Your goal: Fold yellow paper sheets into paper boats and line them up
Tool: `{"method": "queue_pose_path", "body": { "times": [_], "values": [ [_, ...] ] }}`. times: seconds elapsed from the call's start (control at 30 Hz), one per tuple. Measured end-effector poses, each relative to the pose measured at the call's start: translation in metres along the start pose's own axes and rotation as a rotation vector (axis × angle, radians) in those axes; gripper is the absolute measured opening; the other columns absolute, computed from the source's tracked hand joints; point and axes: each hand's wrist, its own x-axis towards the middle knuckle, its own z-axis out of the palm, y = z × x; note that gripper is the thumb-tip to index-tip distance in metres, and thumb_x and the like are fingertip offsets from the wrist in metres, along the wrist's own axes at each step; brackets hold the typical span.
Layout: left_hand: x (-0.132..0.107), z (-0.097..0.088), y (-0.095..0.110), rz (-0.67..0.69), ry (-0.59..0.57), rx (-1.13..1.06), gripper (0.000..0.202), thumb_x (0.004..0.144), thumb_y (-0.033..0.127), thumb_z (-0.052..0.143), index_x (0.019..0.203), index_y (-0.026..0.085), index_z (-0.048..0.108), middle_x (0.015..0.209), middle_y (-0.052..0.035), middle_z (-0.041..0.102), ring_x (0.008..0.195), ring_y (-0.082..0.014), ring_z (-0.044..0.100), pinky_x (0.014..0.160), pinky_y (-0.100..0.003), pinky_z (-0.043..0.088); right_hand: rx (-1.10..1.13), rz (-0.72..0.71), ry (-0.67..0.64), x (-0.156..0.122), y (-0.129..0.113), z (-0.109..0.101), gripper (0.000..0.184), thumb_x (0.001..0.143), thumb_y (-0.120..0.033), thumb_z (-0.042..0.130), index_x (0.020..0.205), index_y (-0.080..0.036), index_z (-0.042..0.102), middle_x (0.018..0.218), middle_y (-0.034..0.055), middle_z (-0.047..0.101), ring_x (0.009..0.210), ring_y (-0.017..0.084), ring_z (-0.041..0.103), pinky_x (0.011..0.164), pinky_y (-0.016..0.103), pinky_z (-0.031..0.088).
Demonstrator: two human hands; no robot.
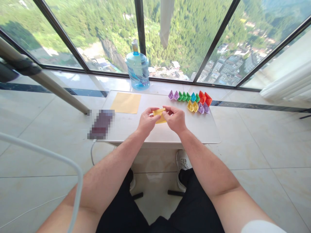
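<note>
A small folded piece of yellow paper [160, 119] is held up above the table's middle. My left hand [147, 120] pinches its left side between thumb and fingers. On its right side my right hand [175, 118] grips it the same way, thumb across the front. Folded paper boats stand in rows on the table's back right: purple ones [173, 95], green ones [185, 96], a blue one [193, 96], red ones [205, 98] and yellow ones [192, 106]. A flat yellow-orange sheet of paper [125, 103] lies at the back left.
The low white table [194, 129] stands before large windows. Behind it is a blue water jug [137, 69]. A pixelated object [101, 124] with a cable lies at the table's left edge. A tan pole [60, 85] and a white curved tube [60, 158] cross the left side.
</note>
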Motion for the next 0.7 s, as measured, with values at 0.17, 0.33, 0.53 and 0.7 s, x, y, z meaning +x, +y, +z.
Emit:
{"method": "queue_pose_path", "body": {
  "times": [0.17,0.33,0.53,0.7],
  "values": [
    [-0.0005,-0.0001,0.0006,0.005,-0.005,-0.001,0.042,0.059,0.026,0.079,0.098,0.018,0.068,0.092,-0.0033,0.072,0.080,-0.0194,0.069,0.070,-0.030,0.055,0.023,-0.010,0.007,0.0000,-0.0016,-0.0003,0.036,0.079,-0.031,0.063,0.106,-0.015,0.080,0.083,0.0040,0.075,0.067,0.015,0.061,0.067,0.029,0.053],
    [-0.0001,-0.0001,0.0002,0.006,-0.003,-0.012,0.042,0.059,0.025,0.079,0.099,0.018,0.067,0.092,-0.0035,0.071,0.081,-0.0194,0.069,0.071,-0.031,0.055,0.026,0.001,0.007,0.0003,-0.0012,-0.0001,0.036,0.079,-0.031,0.062,0.106,-0.015,0.080,0.085,0.0046,0.077,0.068,0.015,0.063,0.068,0.029,0.053],
    [0.0008,-0.0002,-0.0002,0.006,0.011,0.004,0.040,0.059,0.025,0.077,0.098,0.019,0.068,0.093,-0.0029,0.071,0.081,-0.0193,0.068,0.070,-0.030,0.054,0.089,0.031,0.003,0.0019,0.0033,0.0003,0.034,0.080,-0.032,0.062,0.107,-0.016,0.079,0.088,0.0056,0.078,0.074,0.018,0.068,0.072,0.031,0.056],
    [0.0002,-0.0003,-0.0003,0.012,0.020,0.006,0.040,0.059,0.026,0.078,0.097,0.019,0.068,0.089,-0.0026,0.070,0.078,-0.0194,0.067,0.067,-0.030,0.052,0.162,0.071,0.002,0.0045,0.0069,0.0002,0.027,0.081,-0.033,0.062,0.096,-0.017,0.079,0.086,0.0057,0.079,0.076,0.019,0.071,0.073,0.031,0.057]
  ]
}}
